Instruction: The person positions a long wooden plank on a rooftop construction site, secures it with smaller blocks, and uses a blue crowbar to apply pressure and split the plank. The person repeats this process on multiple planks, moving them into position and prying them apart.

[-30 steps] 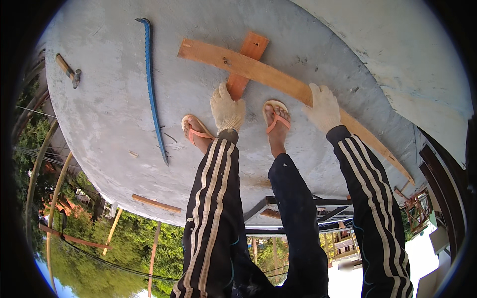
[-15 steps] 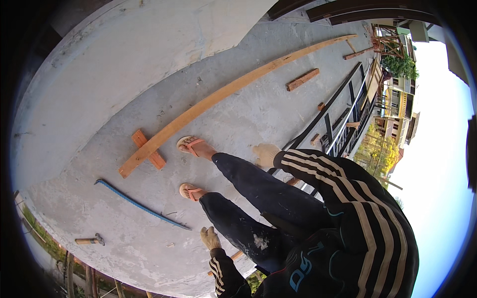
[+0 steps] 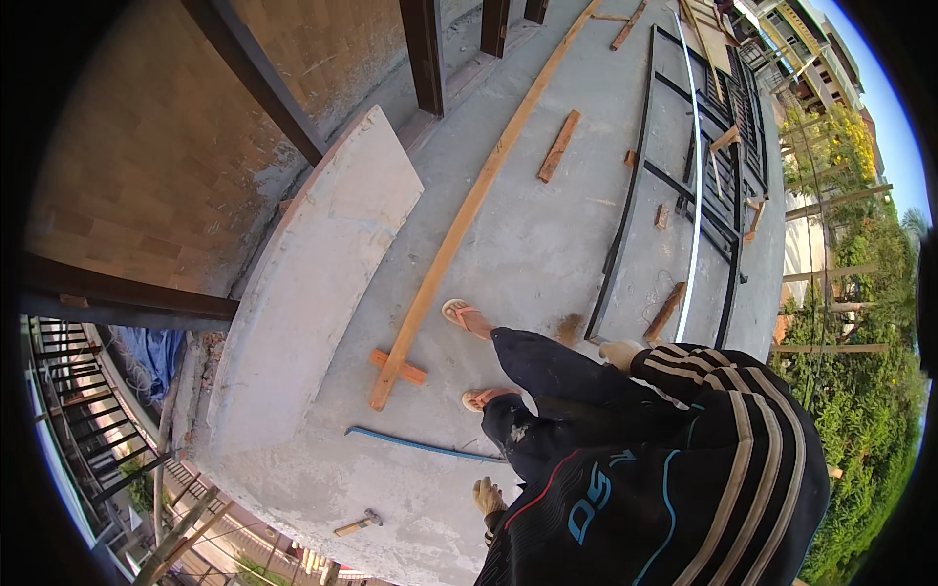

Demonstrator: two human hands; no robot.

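Observation:
My left hand (image 3: pixel 489 496), in a cream work glove, hangs low beside my leg with its fingers loosely bent and apart. Nothing shows in it. Nearest to it on the concrete lies a blue pry bar (image 3: pixel 420 444), and farther left a hammer (image 3: pixel 359 523). My right hand (image 3: pixel 618 354), gloved alike, hangs by my other thigh, fingers loosely extended and seemingly holding nothing. Below it in view lie the black metal frame (image 3: pixel 625 230) and a short wood block (image 3: pixel 664 311). Ahead of my sandaled feet, a long wooden plank (image 3: pixel 469 210) rests with one end across a short block (image 3: pixel 415 374).
A pale slab (image 3: pixel 313 273) leans by the dark posts (image 3: pixel 423 54) at left. A white bar (image 3: pixel 696 186) crosses the frame. Another wood block (image 3: pixel 558 146) lies between plank and frame. The concrete's edge runs along the lower left, with railings (image 3: pixel 93 420) beyond.
My view has swung, bringing the tiled surface, posts and more of the metal frame into sight. Both hands stay beside my legs and have picked up nothing. The plank, pry bar and hammer lie unmoved.

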